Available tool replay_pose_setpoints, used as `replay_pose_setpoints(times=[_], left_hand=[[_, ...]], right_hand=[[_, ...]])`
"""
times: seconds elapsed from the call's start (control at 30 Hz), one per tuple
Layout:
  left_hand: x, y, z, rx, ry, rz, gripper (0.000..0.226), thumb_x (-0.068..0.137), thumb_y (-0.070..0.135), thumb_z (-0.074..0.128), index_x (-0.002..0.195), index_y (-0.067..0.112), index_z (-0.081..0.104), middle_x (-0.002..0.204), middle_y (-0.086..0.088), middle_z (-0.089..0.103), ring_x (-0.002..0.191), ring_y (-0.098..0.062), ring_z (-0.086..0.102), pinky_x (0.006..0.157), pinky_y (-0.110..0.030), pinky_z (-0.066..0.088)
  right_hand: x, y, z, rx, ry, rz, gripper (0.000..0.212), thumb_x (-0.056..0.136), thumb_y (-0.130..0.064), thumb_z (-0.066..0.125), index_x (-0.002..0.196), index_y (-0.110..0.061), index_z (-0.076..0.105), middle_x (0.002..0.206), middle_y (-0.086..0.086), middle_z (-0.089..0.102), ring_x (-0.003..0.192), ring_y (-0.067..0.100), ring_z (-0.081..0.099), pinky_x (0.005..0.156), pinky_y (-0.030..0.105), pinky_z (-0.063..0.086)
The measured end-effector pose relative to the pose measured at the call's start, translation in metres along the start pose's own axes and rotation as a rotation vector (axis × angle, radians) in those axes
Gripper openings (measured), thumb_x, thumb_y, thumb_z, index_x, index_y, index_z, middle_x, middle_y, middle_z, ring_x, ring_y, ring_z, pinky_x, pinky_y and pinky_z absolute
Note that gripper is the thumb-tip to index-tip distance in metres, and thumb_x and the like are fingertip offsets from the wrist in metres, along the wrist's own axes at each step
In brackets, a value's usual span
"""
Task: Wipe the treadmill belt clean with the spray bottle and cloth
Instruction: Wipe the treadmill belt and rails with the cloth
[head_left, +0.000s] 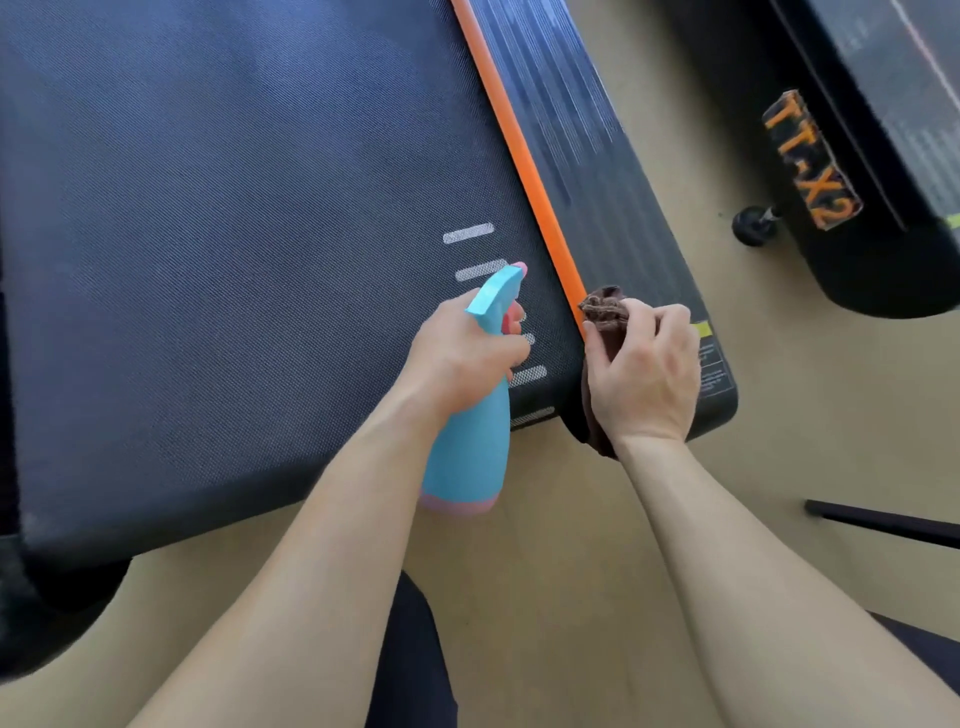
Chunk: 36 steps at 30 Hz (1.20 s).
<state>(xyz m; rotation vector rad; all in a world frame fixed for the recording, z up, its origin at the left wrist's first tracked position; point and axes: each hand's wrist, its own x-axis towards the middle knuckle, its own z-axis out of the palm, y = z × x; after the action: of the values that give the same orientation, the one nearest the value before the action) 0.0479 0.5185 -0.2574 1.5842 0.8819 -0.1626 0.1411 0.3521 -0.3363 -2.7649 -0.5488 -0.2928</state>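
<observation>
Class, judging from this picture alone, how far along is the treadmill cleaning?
Done: both tools are picked up. In hand: the left hand grips the spray bottle, nozzle over the belt; the right hand holds the bunched cloth at the orange strip. Left: the belt shows no visible wet patch, so spraying and wiping seem to remain.

The treadmill belt (234, 234) fills the left, its side rail (597, 171) along its right edge. Over the belt's near right corner the left hand (462, 358) holds the spray bottle (470, 447); just right, the right hand (644, 374) holds the cloth (602, 309) against the rail. A second treadmill (857, 156) stands further right, across the floor (779, 389)
</observation>
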Motion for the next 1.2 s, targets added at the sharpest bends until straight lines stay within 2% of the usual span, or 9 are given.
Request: replay_pose_setpoints(times=[0.17, 0.3, 0.4, 0.6, 0.7, 0.77, 0.93, 1.07, 1.2], left_hand=[[-0.035, -0.017, 0.003, -0.119, 0.064, -0.022, 0.043, 0.06, 0.018, 0.06, 0.099, 0.029, 0.074, 0.089, 0.008, 0.069, 0.077, -0.014, 0.065, 0.087, -0.045, 0.063], [-0.075, -0.037, 0.008, -0.095, 0.124, -0.029, 0.043, 0.059, 0.018, 0.06, 0.1, 0.015, 0.074, 0.085, 0.006, 0.068, 0.071, -0.015, 0.063, 0.074, -0.034, 0.062], [-0.098, -0.042, 0.023, -0.051, 0.099, -0.021, 0.051, 0.059, 0.017, 0.06, 0.108, 0.012, 0.073, 0.083, 0.005, 0.067, 0.067, -0.018, 0.061, 0.078, -0.037, 0.062], [-0.102, -0.065, 0.047, -0.059, 0.076, 0.069, 0.026, 0.083, -0.002, 0.061, 0.103, 0.01, 0.073, 0.094, 0.0, 0.07, 0.074, -0.016, 0.06, 0.073, -0.03, 0.062], [-0.096, -0.093, 0.048, -0.024, 0.159, 0.153, 0.033, 0.073, 0.01, 0.063, 0.098, 0.031, 0.069, 0.098, 0.002, 0.072, 0.075, -0.017, 0.067, 0.08, -0.039, 0.063], [-0.094, -0.109, 0.046, 0.075, 0.152, 0.161, 0.03, 0.064, 0.019, 0.061, 0.092, 0.026, 0.068, 0.103, 0.005, 0.075, 0.067, -0.018, 0.071, 0.082, -0.04, 0.062], [-0.09, -0.13, 0.044, 0.117, 0.111, 0.144, 0.034, 0.062, 0.021, 0.059, 0.095, 0.021, 0.07, 0.107, 0.005, 0.074, 0.058, -0.011, 0.068, 0.074, -0.028, 0.057], [-0.083, -0.133, 0.04, 0.016, 0.119, 0.104, 0.032, 0.065, 0.018, 0.059, 0.094, 0.018, 0.073, 0.095, 0.007, 0.071, 0.071, -0.013, 0.066, 0.078, -0.037, 0.064], [-0.084, -0.133, 0.034, 0.093, 0.106, 0.081, 0.036, 0.066, 0.022, 0.061, 0.099, 0.01, 0.07, 0.08, 0.012, 0.066, 0.064, -0.013, 0.067, 0.087, -0.051, 0.063]], right_hand=[[-0.003, 0.003, -0.005, 0.057, 0.0, -0.06, 0.047, 0.098, -0.051, 0.053, 0.122, -0.011, 0.059, 0.109, 0.014, 0.053, 0.094, 0.034, 0.055, 0.079, 0.045, 0.051], [-0.005, 0.006, -0.014, 0.184, -0.052, -0.13, 0.05, 0.098, -0.055, 0.051, 0.123, -0.013, 0.059, 0.112, 0.013, 0.053, 0.098, 0.032, 0.056, 0.078, 0.04, 0.049], [-0.013, 0.011, -0.022, 0.227, -0.096, -0.162, 0.049, 0.097, -0.054, 0.054, 0.123, -0.013, 0.061, 0.113, 0.014, 0.054, 0.102, 0.034, 0.057, 0.081, 0.038, 0.048], [-0.078, 0.019, -0.028, 0.346, -0.12, -0.113, 0.049, 0.095, -0.051, 0.059, 0.124, -0.012, 0.061, 0.114, 0.012, 0.055, 0.104, 0.031, 0.056, 0.081, 0.033, 0.042], [-0.111, 0.028, -0.018, 0.4, -0.114, -0.135, 0.047, 0.094, -0.05, 0.061, 0.123, -0.013, 0.063, 0.109, 0.009, 0.054, 0.099, 0.029, 0.057, 0.078, 0.029, 0.039], [-0.126, 0.032, -0.01, 0.426, -0.104, -0.132, 0.048, 0.093, -0.052, 0.06, 0.122, -0.014, 0.063, 0.106, 0.008, 0.054, 0.097, 0.029, 0.057, 0.076, 0.031, 0.042], [-0.141, 0.037, 0.001, 0.438, -0.123, -0.126, 0.052, 0.09, -0.055, 0.058, 0.122, -0.014, 0.064, 0.104, 0.006, 0.052, 0.096, 0.028, 0.057, 0.077, 0.029, 0.039], [-0.138, 0.041, 0.001, 0.421, -0.121, -0.131, 0.048, 0.091, -0.051, 0.061, 0.123, -0.015, 0.063, 0.105, 0.005, 0.052, 0.096, 0.027, 0.057, 0.078, 0.029, 0.039], [-0.13, 0.037, -0.001, 0.421, -0.099, -0.154, 0.052, 0.09, -0.054, 0.056, 0.123, -0.015, 0.063, 0.106, 0.005, 0.052, 0.098, 0.027, 0.056, 0.08, 0.029, 0.039]])
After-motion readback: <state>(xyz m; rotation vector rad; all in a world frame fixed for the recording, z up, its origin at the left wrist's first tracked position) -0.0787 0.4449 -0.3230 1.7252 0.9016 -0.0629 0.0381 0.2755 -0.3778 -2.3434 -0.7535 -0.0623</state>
